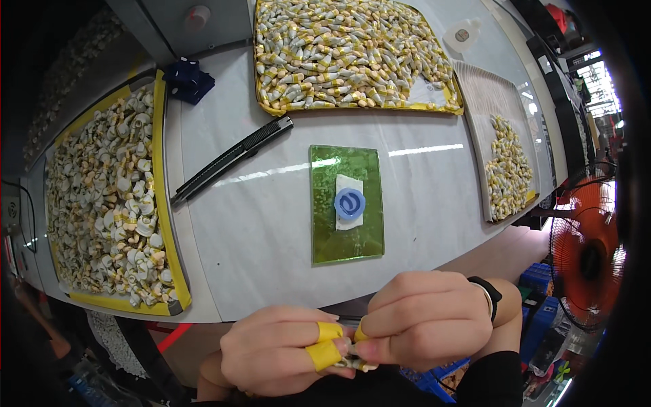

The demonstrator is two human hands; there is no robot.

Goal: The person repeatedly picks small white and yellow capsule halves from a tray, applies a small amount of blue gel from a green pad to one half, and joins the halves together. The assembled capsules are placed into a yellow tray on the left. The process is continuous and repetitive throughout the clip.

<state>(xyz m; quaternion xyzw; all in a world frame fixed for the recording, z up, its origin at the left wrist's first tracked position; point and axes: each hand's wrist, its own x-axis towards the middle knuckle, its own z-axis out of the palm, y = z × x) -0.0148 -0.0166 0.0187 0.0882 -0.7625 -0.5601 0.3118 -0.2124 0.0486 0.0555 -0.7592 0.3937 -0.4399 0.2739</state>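
My left hand (271, 349) and my right hand (434, 319) meet near the table's front edge, both closed in a pinch. Yellow tape wraps fingers of my left hand, and a bit of yellow shows at a right fingertip. Between the fingertips is a small whitish piece (351, 349), mostly hidden; its kind cannot be made out. Beyond my hands lies a green glass-like plate (346, 247) bearing a white pad (348, 224) and a round blue piece (350, 203). A black utility knife (234, 160) lies to the plate's left.
A yellow-edged tray (178, 275) of white and beige pieces stands left. Another yellow-edged tray (291, 110) of yellow-banded pieces stands behind, and a pale tray (483, 88) right. Dark blue cloth (188, 80), a white bottle (462, 34) and an orange fan (588, 254) lie around.
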